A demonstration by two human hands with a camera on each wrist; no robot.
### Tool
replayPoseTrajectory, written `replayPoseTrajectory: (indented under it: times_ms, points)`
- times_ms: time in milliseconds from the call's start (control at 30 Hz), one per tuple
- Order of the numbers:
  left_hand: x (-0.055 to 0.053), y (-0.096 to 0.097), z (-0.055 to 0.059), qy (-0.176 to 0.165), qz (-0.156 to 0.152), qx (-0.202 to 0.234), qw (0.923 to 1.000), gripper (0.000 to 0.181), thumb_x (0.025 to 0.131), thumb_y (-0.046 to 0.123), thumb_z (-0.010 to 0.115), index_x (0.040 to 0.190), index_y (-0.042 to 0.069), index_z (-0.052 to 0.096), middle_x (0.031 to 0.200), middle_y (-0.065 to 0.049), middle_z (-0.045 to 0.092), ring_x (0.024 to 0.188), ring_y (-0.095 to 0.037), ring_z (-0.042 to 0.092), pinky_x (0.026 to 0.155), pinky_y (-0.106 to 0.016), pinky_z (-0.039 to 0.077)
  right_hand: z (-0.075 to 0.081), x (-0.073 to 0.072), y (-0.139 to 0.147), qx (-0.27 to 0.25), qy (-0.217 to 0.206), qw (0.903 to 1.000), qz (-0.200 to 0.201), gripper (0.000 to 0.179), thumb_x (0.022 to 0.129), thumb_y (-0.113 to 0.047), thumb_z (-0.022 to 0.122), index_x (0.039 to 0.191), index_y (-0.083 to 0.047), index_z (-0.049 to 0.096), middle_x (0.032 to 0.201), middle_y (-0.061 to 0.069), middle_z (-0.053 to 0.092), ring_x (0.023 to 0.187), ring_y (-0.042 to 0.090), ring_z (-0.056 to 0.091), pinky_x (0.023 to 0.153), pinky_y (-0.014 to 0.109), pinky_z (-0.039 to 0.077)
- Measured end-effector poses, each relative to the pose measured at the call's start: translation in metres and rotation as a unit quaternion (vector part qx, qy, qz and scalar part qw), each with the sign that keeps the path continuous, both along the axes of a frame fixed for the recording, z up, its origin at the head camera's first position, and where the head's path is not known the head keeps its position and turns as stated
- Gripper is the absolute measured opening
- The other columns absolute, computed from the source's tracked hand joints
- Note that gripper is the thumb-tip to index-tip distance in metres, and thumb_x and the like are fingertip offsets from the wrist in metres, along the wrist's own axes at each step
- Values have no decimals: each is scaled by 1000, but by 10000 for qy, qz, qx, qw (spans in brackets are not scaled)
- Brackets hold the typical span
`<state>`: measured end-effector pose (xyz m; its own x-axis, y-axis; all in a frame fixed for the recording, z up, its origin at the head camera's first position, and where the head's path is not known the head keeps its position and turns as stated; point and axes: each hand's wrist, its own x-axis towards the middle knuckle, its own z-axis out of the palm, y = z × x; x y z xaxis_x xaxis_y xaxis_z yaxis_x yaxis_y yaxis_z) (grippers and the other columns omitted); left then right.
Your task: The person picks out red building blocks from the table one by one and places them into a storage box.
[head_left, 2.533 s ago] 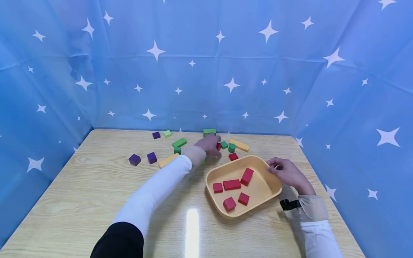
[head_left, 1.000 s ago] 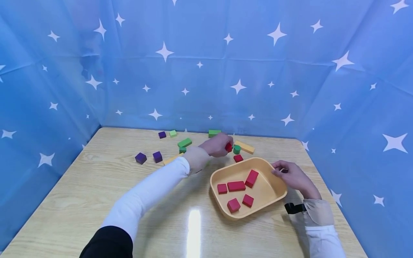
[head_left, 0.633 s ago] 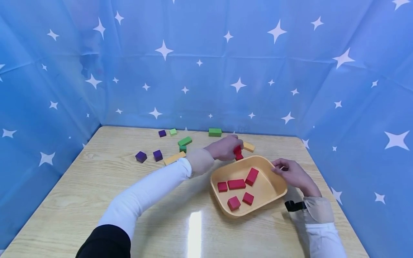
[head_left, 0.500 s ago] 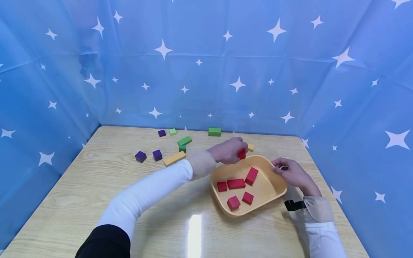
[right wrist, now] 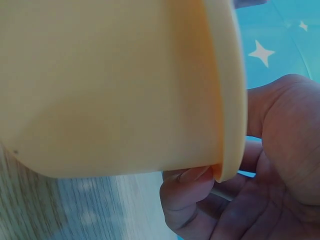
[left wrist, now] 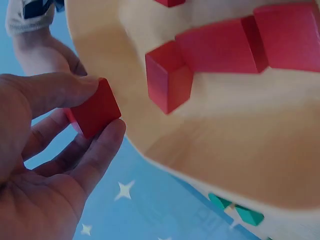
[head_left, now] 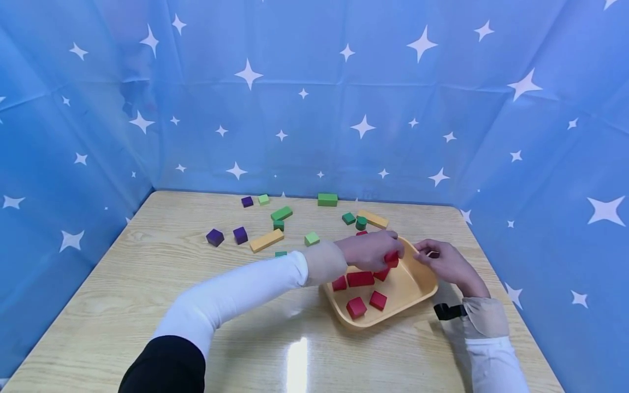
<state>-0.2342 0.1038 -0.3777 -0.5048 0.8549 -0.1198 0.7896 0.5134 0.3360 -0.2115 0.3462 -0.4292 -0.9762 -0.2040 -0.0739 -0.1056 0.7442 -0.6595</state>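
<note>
My left hand (head_left: 369,251) pinches a red block (left wrist: 100,112) between thumb and fingertips, over the far right part of a shallow yellow-orange tub (head_left: 410,286). Several more red blocks lie inside, among them a long one (head_left: 360,279) and a cube (head_left: 356,308). The left hand partly covers the tub's far side and one red block there. With thumb and bent fingers, my right hand (head_left: 447,265) grips the tub's right rim, its fingers curled under the lip in the right wrist view. In that view the tub's outer wall (right wrist: 110,90) fills much of the picture.
Behind the tub, a red block (head_left: 361,233) shows partly, near a green cylinder (head_left: 361,222) and a yellow plank (head_left: 373,219). Purple blocks (head_left: 215,237), green blocks (head_left: 282,213) and another yellow plank (head_left: 267,240) lie on the left of the wooden table (head_left: 123,289).
From among the far blocks, my left hand has picked up a red block and carried it right and nearer, over the tub. My right hand keeps its grip on the rim.
</note>
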Motion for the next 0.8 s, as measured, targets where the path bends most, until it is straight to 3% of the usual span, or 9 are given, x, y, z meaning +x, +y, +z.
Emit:
replayPoseTrajectory:
  times_ms: [167, 367, 500, 800]
  points:
    - [8, 13, -5, -22, -330, -207, 9992, 38, 93, 13, 74, 131, 14, 66, 124, 3, 59, 107, -5, 54, 89, -11, 48, 0, 1, 0, 12, 178, 9998, 76, 24, 100, -14, 65, 117, 2, 68, 100, 13, 69, 89, 18, 64, 70, 20, 50]
    - [16, 26, -14, 323, -768, -588, 9948, 35, 96, 22, 72, 130, 17, 66, 124, 5, 60, 108, -5, 53, 92, -11, 45, 0, 0, 2, 56, 156, 9998, 122, 23, 101, -14, 63, 118, 1, 67, 101, 13, 69, 91, 21, 65, 71, 21, 51]
    - [21, 33, -22, 369, -837, -800, 9926, 32, 97, 23, 69, 129, 18, 66, 123, 6, 60, 108, -5, 52, 92, -12, 44, 0, 0, 3, 58, 151, 9998, 131, 21, 101, -14, 63, 117, 0, 67, 102, 13, 69, 92, 20, 64, 72, 22, 51]
    - [27, 40, -30, 83, -678, -1280, 9894, 33, 98, 23, 69, 131, 25, 64, 119, 8, 57, 102, -3, 53, 91, -12, 47, -2, -1, 4, 32, 124, 9999, 114, 20, 101, -15, 64, 114, -1, 69, 101, 12, 69, 93, 21, 64, 73, 23, 52]
